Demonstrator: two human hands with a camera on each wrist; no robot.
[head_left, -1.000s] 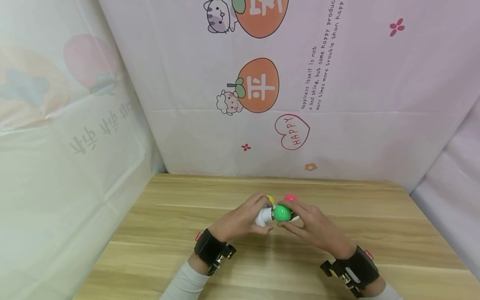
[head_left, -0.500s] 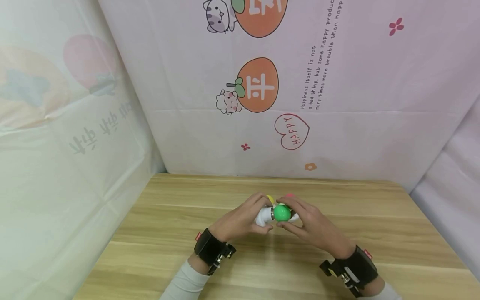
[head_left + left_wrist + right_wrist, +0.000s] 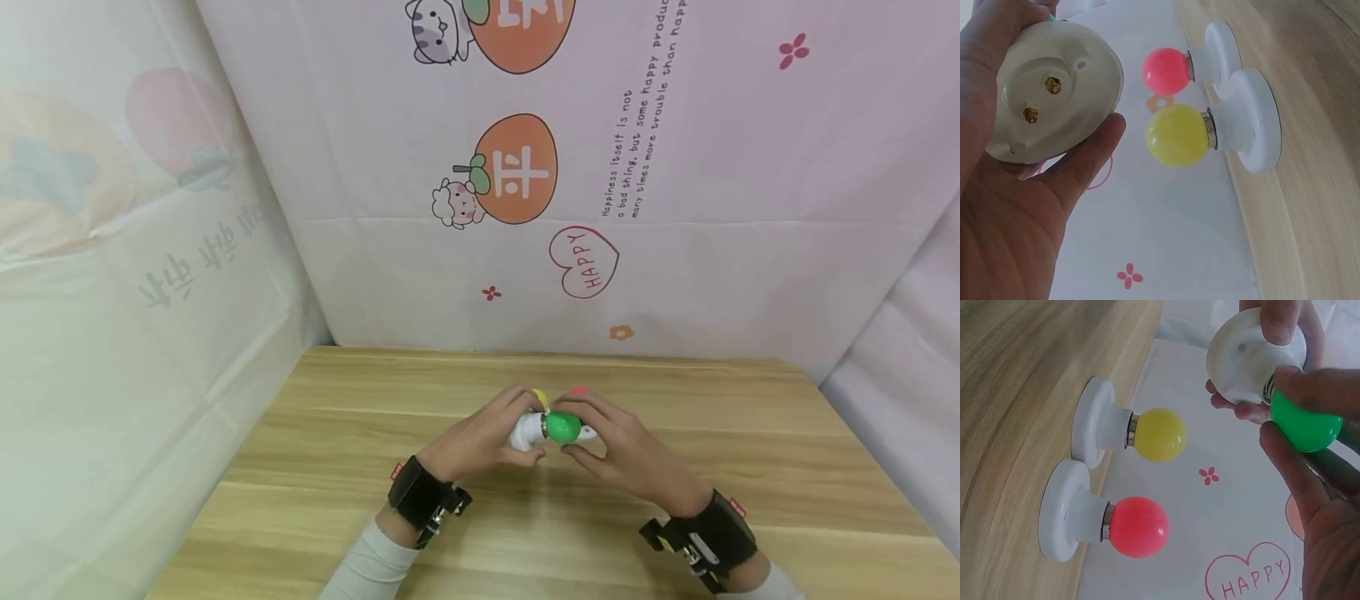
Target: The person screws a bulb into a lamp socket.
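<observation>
My left hand (image 3: 487, 437) grips the rim of a white round lamp holder (image 3: 1229, 359) above the table. The holder is tipped on its side; its underside with two brass screws faces the left wrist camera. A green light bulb (image 3: 1310, 425) sits at the holder's mouth, its metal base partly visible there. Fingers of my right hand (image 3: 633, 454) are round the green bulb, one over its top near the base and one along its side. How deep the bulb sits in the holder cannot be told.
Behind my hands, two similar white holders stand on the wooden table (image 3: 360, 467), one with a yellow bulb (image 3: 1160, 434), the other with a pink bulb (image 3: 1139, 527). Beyond the table hangs a printed white cloth (image 3: 420, 275); another cloth (image 3: 187, 375) is at left.
My right fingers have shifted round the green bulb, and the thumb has moved slightly right. More of the pink bulb is now covered. My left hand and the lamp holder look still.
</observation>
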